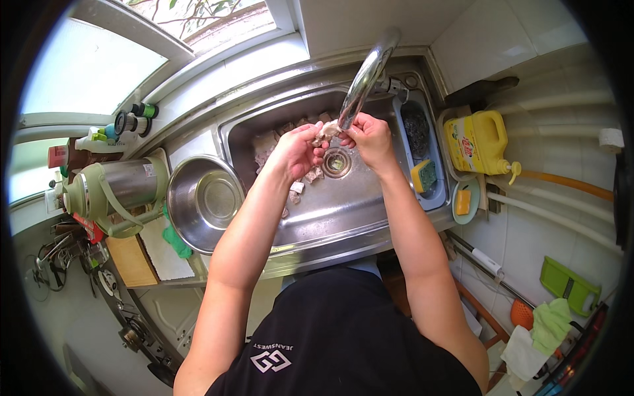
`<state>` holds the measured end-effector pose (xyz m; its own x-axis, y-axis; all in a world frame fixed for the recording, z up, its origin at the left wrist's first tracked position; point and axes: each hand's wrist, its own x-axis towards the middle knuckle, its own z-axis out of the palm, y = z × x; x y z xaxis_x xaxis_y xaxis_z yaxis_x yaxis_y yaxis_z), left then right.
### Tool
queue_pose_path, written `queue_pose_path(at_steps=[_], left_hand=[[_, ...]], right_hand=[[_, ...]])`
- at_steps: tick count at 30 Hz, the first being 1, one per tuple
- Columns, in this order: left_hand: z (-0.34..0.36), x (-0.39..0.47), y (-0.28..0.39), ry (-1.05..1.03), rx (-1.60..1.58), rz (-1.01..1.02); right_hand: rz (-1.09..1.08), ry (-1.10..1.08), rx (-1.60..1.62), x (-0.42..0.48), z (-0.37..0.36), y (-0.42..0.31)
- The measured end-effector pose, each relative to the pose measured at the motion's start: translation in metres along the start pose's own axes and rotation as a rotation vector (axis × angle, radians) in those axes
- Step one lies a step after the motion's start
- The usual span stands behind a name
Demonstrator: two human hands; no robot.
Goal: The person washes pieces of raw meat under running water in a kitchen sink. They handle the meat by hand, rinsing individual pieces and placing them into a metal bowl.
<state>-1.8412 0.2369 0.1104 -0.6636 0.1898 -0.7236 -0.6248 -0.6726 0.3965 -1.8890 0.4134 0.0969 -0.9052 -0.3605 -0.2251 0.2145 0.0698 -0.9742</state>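
Over a stainless-steel sink [342, 208], my left hand [299, 151] and my right hand [369, 138] hold one pale piece of raw meat [327, 132] between their fingers. It is just under the spout of a chrome faucet [366, 79]. More chunks of raw meat [265, 143] lie along the left side of the sink, and a few small ones sit near the drain [337, 162]. Whether water is running cannot be told.
Left of the sink stand a steel colander [181, 208] and a green-handled thermos flask [131, 183]. A blue-grey caddy [438, 200] with a sponge [424, 176] hangs at the right, beside a yellow pump jug [475, 141] and soap [463, 202] on a dish.
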Motion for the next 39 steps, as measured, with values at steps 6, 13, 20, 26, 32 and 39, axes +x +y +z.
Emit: queue_pose_path(at_steps=[6, 13, 20, 26, 32, 39], left_hand=[[-0.007, 0.005, 0.001, -0.069, -0.071, -0.127], [-0.002, 0.003, 0.003, -0.078, -0.014, -0.152], [0.017, -0.005, -0.005, -0.081, 0.067, 0.039], [0.009, 0.009, -0.018, -0.034, 0.578, 0.411], [0.014, 0.018, -0.02, 0.04, 0.608, 0.527], [0.02, 0.011, -0.016, -0.031, 0.177, 0.452]], right_hand=[[-0.344, 0.005, -0.364, -0.002, 0.0, -0.01], [-0.348, -0.077, -0.323, -0.001, 0.0, -0.008], [-0.216, 0.004, -0.148, 0.006, -0.008, 0.021], [-0.099, 0.022, 0.097, -0.002, -0.019, 0.027], [-0.065, 0.064, 0.033, -0.005, -0.019, 0.026], [-0.147, 0.151, 0.021, -0.01, -0.011, 0.009]])
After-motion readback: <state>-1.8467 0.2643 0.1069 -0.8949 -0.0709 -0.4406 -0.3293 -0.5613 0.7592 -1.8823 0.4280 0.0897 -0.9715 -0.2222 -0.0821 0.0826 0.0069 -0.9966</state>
